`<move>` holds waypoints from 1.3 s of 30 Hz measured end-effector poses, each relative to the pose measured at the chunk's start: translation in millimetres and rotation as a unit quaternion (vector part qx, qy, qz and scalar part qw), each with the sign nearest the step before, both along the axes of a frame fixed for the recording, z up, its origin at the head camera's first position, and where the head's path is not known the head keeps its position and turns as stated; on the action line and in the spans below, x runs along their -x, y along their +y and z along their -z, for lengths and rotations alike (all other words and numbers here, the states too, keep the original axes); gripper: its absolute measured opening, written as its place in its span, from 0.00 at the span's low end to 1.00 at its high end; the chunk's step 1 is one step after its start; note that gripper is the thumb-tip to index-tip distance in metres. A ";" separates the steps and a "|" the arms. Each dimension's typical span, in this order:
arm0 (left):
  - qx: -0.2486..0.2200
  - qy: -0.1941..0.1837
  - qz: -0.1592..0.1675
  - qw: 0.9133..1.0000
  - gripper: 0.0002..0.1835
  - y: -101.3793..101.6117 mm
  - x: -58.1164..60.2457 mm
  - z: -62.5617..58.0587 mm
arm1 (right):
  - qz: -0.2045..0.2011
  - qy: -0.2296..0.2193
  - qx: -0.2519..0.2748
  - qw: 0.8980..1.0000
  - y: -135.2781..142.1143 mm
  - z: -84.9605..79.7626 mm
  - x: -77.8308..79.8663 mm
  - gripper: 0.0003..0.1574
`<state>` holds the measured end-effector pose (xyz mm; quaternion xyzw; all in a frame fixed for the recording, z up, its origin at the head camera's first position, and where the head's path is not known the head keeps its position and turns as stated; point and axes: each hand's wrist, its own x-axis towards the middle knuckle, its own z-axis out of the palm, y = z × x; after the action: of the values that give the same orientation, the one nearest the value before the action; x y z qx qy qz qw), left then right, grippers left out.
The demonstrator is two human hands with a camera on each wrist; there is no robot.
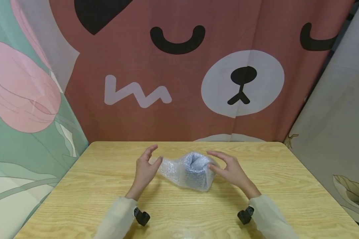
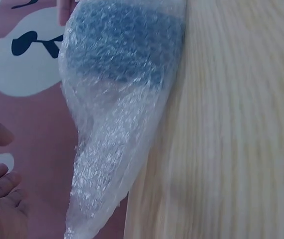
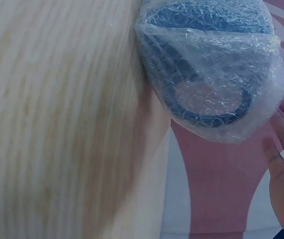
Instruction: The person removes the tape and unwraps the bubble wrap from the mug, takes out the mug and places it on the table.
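Head view: the bubble-wrapped bundle (image 1: pixel 197 179) lies on the worktop (image 1: pixel 182 215) between the left hand (image 1: pixel 145 170) and right hand (image 1: pixel 232 171), both loosely parted and gripping nothing, though whether the right touches the wrap I cannot tell. It should handle light and slick, soft outside, perhaps stiff and fragile within, best held round its thick blue-tinted body rather than the flimsy tail (image 1: pixel 169 168); no label or writing shows.

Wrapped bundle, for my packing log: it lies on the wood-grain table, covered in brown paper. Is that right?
The covering is wrong: the head view shows clear bubble wrap around the bundle, which does lie on the wood-grain table.
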<state>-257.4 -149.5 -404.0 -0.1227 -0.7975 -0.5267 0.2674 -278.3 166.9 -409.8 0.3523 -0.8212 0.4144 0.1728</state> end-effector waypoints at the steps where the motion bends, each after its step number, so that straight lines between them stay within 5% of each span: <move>1: 0.000 -0.001 0.006 1.000 0.23 2.0 -0.3 0.6 | 0.000 0.010 -0.007 1.000 1.1 0.8 1.6 0.31; 9: -0.002 -0.009 0.044 0.999 0.26 18.0 -2.7 7.5 | -0.026 0.137 -0.052 0.989 -0.7 -5.6 4.4 0.28; 14: 0.018 -0.041 0.076 0.996 0.32 29.2 -7.3 8.2 | -0.039 0.179 -0.070 0.981 -3.0 -9.5 5.1 0.26; 23: 0.051 -0.089 0.124 0.987 0.40 47.2 -10.8 13.1 | -0.038 0.210 -0.084 0.973 -3.1 -11.0 5.8 0.25; 39: 0.064 -0.115 0.136 0.982 0.43 60.6 -5.9 22.2 | -0.021 0.209 -0.105 0.972 -2.0 -11.3 7.5 0.22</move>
<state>-251.5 -89.0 -426.1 -0.1860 -0.8308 -0.5164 0.0917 -285.8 164.9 -398.4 0.4640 -0.7983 0.2469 0.2941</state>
